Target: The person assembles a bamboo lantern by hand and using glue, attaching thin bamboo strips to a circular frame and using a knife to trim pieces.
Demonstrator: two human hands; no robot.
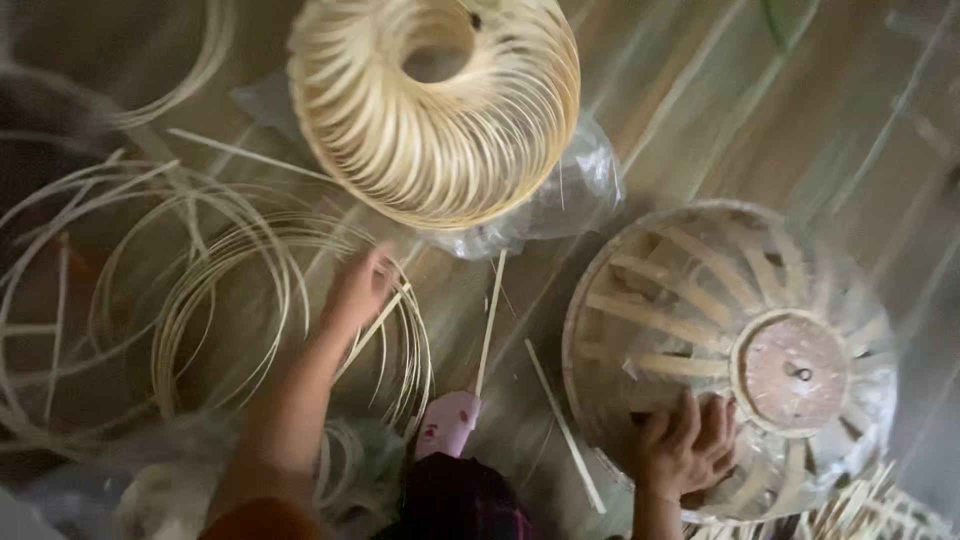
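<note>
1. The left hand [358, 290] reaches far out over the wooden floor [700, 110] and touches a bundle of thin cane rings [290, 320]. The picture is blurred here, so I cannot tell if the fingers pinch a ring or only lie on it.
2. The right hand [688, 445] lies on the near edge of a round basket frame [730, 350]. Its fingers are spread and press flat on the ribs.
3. The basket frame sits on the floor at the right. It is made of flat pale slats that run from a round wooden disc [795, 372] out to the rim.
4. At the far middle there is a thick ring-shaped coil of pale strips [435, 100]. It rests partly on a clear plastic bag [570, 195].
5. More loose cane loops [70, 300] lie at the left, well apart from the frame.
6. Between the two hands, some straight thin sticks [490, 320] lie on the floor.
7. A small pink object [447, 423] is near the bottom edge, just beside the left arm.
</note>
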